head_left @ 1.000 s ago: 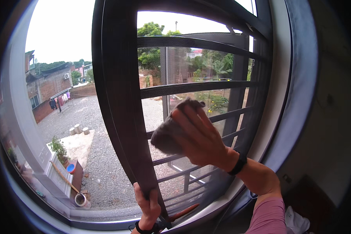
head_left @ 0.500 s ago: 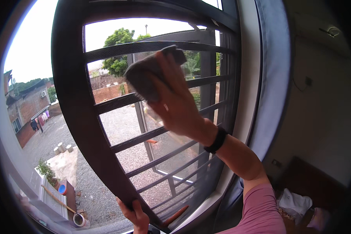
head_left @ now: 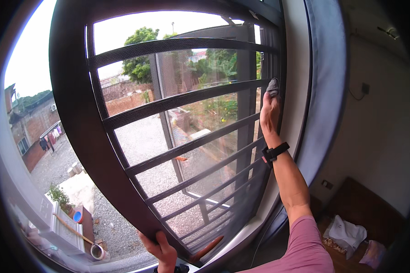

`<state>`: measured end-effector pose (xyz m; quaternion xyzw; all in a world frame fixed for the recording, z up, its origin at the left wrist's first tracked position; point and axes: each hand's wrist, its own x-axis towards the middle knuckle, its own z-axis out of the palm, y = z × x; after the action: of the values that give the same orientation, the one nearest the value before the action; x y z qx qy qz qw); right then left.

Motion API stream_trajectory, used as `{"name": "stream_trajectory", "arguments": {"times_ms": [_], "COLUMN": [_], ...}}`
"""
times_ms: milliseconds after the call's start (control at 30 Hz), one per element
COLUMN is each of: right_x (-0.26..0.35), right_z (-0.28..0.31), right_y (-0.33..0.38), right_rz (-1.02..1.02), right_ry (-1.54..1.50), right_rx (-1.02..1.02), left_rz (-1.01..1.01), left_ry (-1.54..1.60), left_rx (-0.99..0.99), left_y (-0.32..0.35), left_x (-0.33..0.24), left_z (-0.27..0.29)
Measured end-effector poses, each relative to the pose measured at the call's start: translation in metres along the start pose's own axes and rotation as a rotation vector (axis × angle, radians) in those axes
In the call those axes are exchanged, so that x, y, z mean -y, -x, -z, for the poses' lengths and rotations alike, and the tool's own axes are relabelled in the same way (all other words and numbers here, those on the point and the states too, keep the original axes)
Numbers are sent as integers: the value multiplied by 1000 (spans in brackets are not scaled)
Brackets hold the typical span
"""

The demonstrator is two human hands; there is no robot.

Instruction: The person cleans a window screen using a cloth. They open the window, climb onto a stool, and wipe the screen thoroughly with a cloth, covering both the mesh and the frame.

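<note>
A grey cloth (head_left: 272, 86) is bunched in my right hand (head_left: 269, 116), which presses it to the right edge of the mesh window screen (head_left: 141, 141), beside the inner frame. The arm is stretched up and out, with a black band on the wrist. Lower down, my left hand (head_left: 161, 251) grips the bottom part of the dark window frame (head_left: 84, 150), its thumb on the near face and fingers at the outer edge. Dark horizontal bars (head_left: 177, 98) cross the window behind the mesh.
A blue-grey curtain (head_left: 325, 82) hangs close on the right of the window. Beyond it are a wall and a wooden bed (head_left: 369, 204) with a white cloth (head_left: 346, 234). Outside lie a gravel yard (head_left: 111, 218), a potted plant (head_left: 59, 200) and a bucket (head_left: 97, 251).
My right hand has carried the cloth from the upper middle of the screen to its right edge. My left hand stays on the frame, and the view has shifted slightly.
</note>
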<state>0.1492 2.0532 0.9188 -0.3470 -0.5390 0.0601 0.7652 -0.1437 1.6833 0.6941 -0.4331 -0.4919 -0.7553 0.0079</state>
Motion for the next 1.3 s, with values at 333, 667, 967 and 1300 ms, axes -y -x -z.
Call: {"name": "stream_trajectory", "arguments": {"times_ms": [333,667,967,1300], "right_x": [188,-62,7,-82], "right_z": [-27,28,-2,24], "right_y": [182,-26,-117,27], "right_rz": [948,153,254,105], "right_ry": [-132,82,-128,-133], "right_rx": [508,63,124,30], "left_rz": [55,-108,-122,-59], "left_ry": [30,-23,-60,-13], "left_rx": [-11,-3,-10,-31], "left_y": [-4,-3,-1,5], "left_x": [-6,-13,-15,-7], "left_z": [7,-7,7,-1]}}
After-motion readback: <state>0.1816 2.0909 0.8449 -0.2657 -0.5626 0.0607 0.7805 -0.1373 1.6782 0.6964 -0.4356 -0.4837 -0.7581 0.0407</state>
